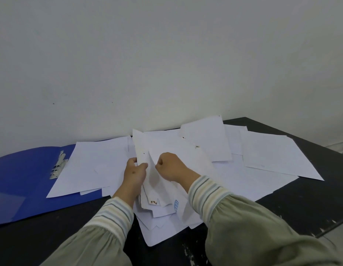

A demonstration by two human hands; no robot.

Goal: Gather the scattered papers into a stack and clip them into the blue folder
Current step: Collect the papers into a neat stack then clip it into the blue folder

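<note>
Both hands, left (pixel 134 170) and right (pixel 171 167), fingers gripping loose papers (pixel 145 148) beside open blue folder (pixel 23 179).

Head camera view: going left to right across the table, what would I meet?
Blue folder → its metal clip → sheet lying on the folder → left hand → right hand → far-right sheet.

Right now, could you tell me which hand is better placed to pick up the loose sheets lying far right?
Right. The right hand sits nearer the far-right sheets, while the left hand grips the gathered bundle.
</note>
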